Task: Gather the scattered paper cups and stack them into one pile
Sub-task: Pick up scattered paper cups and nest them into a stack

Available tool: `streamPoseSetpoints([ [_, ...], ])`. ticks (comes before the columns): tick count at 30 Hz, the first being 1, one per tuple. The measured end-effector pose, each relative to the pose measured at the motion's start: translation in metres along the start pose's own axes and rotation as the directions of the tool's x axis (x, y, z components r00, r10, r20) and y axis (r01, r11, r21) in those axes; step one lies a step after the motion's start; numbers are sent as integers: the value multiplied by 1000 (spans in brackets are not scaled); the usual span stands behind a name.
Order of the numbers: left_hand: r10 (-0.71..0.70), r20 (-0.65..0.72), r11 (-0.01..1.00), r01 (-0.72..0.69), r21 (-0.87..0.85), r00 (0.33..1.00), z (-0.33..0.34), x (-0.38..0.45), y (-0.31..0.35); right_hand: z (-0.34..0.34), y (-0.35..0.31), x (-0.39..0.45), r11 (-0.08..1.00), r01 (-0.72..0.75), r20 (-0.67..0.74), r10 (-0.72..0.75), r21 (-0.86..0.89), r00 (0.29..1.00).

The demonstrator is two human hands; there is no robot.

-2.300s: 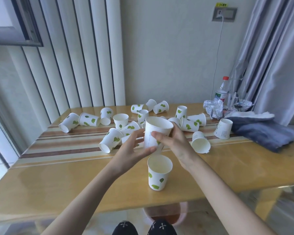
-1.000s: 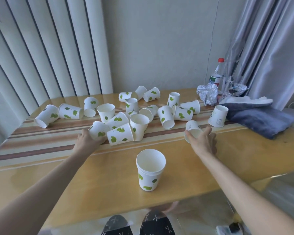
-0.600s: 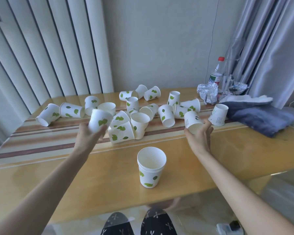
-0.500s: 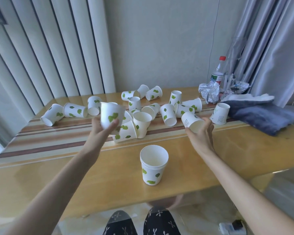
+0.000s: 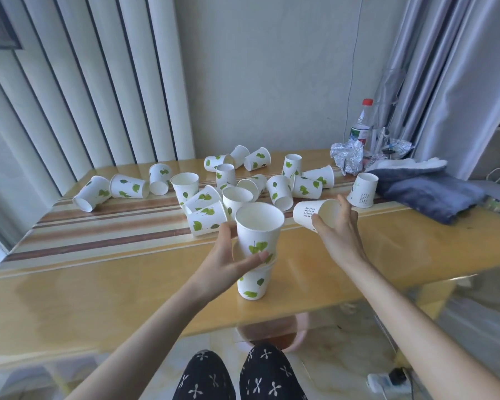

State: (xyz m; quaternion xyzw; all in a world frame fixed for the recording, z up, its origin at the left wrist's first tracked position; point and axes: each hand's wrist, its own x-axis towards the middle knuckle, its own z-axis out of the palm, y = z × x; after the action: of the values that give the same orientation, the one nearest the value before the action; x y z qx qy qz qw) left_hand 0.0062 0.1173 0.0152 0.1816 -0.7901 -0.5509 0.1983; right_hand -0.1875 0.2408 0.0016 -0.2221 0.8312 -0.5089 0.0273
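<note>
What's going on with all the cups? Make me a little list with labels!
left hand: lowering an upright leaf cup into the pile
right hand: holding a sideways cup
pile: upright near the table front edge
loose cups: many, mostly tipped over, farther back
also there: bottle, foil, dark cloth
</note>
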Motion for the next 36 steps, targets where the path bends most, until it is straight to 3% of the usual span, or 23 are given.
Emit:
streamPoseSetpoints([
  [6, -49, 71, 999, 48, 15, 996, 3, -5, -28, -8, -15, -10, 995, 95, -3, -95, 29, 995],
  [9, -67, 82, 995, 60, 79, 994, 6, -8, -44, -18, -33, -15, 962, 212, 9, -217, 169, 976],
  [12, -58, 30, 995, 55, 80, 998, 8, -7, -53, -26, -59, -24, 905, 275, 220, -355, 325, 909],
  [14, -55, 13, 996, 54, 71, 998, 9, -5, -57, -25, -72, -31, 905, 263, 395, -388, 335, 832],
  [18, -40, -16, 998, 40, 53, 999, 9, -3, -59, -11, -80, -39, 926, 328, 544, -376, 187, 750],
  [22, -6, -45, 999, 8, 42, 999, 7, 1, -59, 6, -76, -42, 932, 345, 584, -343, 113, 735],
  [28, 25, -77, 997, -19, 72, 997, 4, 2, -63, 35, -55, -49, 851, 518, 585, -378, -87, 718],
  [33, 10, -96, 999, -5, 45, 995, -2, 14, -67, 54, -50, -39, 882, 470, 624, -345, -40, 701],
  [36, -24, 39, 998, 22, 64, 999, -9, 20, -68, 56, -54, -30, 935, 348, 680, -302, 73, 669],
])
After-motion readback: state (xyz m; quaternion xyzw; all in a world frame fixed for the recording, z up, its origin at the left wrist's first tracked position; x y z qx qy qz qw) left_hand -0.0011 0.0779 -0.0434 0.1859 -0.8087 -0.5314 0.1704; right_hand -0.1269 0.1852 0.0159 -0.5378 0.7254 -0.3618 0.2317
